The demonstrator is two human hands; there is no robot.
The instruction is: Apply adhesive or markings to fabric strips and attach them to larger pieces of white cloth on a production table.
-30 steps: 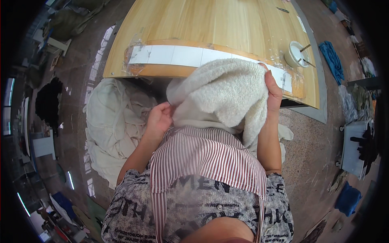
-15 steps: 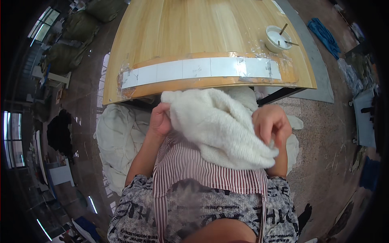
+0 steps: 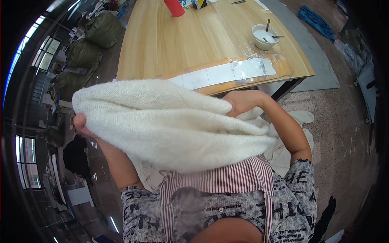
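A fuzzy cream-white knitted garment (image 3: 162, 129) is stretched sideways in front of my apron, with long folds running across it. My left hand (image 3: 82, 123) grips its left end; the thumb shows on the near side and the other fingers are behind the knit. At the right end, my right hand (image 3: 244, 102) is closed on the upper fold, its fingertips sunk out of sight in the fabric. The garment covers part of the table's front edge.
Beyond the garment stands a wooden table (image 3: 182, 40) with a taped white strip (image 3: 210, 77) near its front. A bowl of white paste with sticks (image 3: 262, 40) and a red bottle (image 3: 174, 8) stand on it. More pale knit (image 3: 302, 117) lies low at the right.
My left hand has moved outward to the left, spreading the garment wide. My right hand has risen and now grips the upper fold. The view has shifted, bringing the red bottle into sight.
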